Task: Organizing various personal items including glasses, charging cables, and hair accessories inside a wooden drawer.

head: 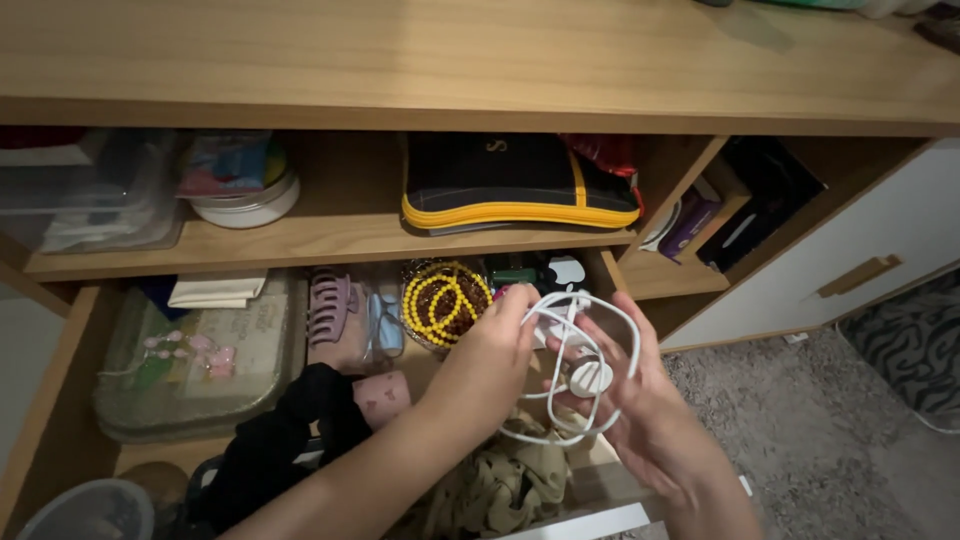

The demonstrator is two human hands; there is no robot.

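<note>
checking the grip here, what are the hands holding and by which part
Both hands hold a coiled white cable: left hand pinches the loops near the top, right hand cradles its round puck end.

Wooden shelf (pixel 300 240) under black-yellow pouch (pixel 515 185)
</note>
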